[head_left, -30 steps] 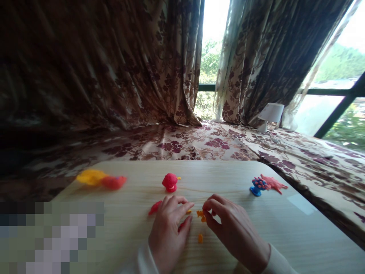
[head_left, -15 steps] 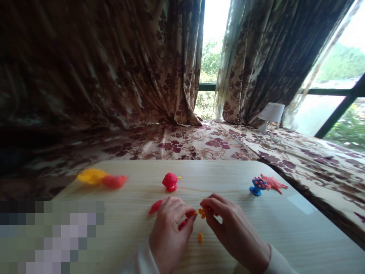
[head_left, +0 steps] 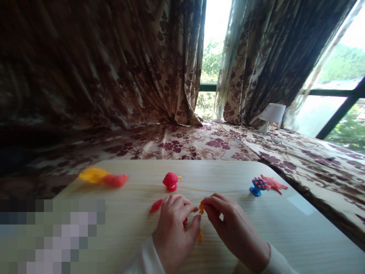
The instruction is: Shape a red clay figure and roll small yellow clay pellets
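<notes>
My right hand point(head_left: 232, 222) pinches a small yellow-orange lobed piece of modelling clay point(head_left: 201, 209) between thumb and fingertips above the table. Just left of it is my left hand point(head_left: 176, 228), its thumb and forefinger apart with a gap between them and the tips close to the lobed piece. Another small orange clay piece point(head_left: 200, 236) lies on the table below, partly covered by my left thumb. Red clay point(head_left: 185, 222) shows behind the left fingers; whether it is held or lying down cannot be told. A red clay lump point(head_left: 155, 206) rests beside the left knuckles.
On the pale table point(head_left: 137, 243) a red domed clay figure point(head_left: 170, 181) stands farther back. Yellow clay point(head_left: 92, 175) and red-orange clay point(head_left: 114, 180) lie at the left. A blue stand with pink dots point(head_left: 259, 185) and flat pink clay point(head_left: 273, 184) are at the right.
My left thumb and forefinger have parted, and the orange bit at their tips no longer shows there. The left hand has shifted slightly right, partly covering the loose orange piece. The right hand keeps its pinch.
</notes>
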A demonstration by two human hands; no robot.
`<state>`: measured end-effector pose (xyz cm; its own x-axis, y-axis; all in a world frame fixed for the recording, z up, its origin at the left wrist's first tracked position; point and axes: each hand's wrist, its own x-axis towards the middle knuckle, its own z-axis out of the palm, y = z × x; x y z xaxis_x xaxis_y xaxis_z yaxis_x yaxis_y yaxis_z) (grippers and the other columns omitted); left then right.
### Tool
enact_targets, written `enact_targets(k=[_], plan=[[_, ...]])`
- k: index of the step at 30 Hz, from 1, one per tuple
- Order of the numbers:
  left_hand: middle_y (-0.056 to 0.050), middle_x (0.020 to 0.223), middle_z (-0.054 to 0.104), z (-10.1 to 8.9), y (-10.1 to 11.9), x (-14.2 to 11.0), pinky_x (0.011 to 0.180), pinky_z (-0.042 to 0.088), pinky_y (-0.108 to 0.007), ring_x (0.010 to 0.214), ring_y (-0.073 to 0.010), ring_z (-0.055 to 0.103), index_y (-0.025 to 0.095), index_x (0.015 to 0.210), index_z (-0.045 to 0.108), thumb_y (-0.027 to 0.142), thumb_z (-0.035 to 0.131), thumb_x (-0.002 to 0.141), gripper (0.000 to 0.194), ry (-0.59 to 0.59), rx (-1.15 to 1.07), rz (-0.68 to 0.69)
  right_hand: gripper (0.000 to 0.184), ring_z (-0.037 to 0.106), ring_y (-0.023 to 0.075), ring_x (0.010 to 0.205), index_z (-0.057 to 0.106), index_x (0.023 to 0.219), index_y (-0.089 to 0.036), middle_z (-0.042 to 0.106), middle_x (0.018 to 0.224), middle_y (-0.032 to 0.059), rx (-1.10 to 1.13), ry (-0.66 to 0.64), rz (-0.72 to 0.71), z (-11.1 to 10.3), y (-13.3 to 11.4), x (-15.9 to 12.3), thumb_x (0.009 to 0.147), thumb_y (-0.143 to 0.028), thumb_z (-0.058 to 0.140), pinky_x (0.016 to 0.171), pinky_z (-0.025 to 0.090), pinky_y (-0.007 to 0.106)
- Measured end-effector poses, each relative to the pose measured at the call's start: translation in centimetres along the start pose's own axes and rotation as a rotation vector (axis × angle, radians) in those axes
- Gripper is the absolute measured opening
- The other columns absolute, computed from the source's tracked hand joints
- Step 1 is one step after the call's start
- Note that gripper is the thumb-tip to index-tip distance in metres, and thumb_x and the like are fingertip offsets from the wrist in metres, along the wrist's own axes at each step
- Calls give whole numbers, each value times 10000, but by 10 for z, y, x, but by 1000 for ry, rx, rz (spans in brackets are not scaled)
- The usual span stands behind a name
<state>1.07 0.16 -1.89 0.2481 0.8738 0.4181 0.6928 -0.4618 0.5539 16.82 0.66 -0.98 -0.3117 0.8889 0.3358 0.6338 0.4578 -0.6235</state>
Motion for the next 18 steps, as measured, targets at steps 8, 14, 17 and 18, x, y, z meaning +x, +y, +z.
enact_targets(k=[8,14,17,18], plan=[[-53,756,631,1,-4,2,759,445,-395,819,-227,548,180,719,649,164,581,763,83,31,-61,-9,180,577,141,658,641,838,-191,622,754,21,65,30,-11,-1,1,-1,874,-144,471,616,436,246],[-62,805,626,-1,-8,-2,778,436,-408,861,-235,540,183,793,705,47,556,702,221,-53,-24,-28,201,567,139,642,644,884,-188,611,769,17,10,8,6,0,5,-1,842,-97,470,607,426,259],[-66,809,620,-3,-9,-3,783,428,-407,859,-231,537,185,791,715,7,511,687,290,-87,2,-10,214,568,138,649,651,893,-191,611,785,17,20,-13,19,1,5,-1,832,-81,478,615,426,260],[-67,808,619,-4,-8,-4,784,426,-408,856,-231,537,183,789,716,6,502,690,295,-91,4,-7,215,569,138,654,652,891,-193,612,788,17,28,-16,20,1,5,-1,833,-80,478,618,427,259]])
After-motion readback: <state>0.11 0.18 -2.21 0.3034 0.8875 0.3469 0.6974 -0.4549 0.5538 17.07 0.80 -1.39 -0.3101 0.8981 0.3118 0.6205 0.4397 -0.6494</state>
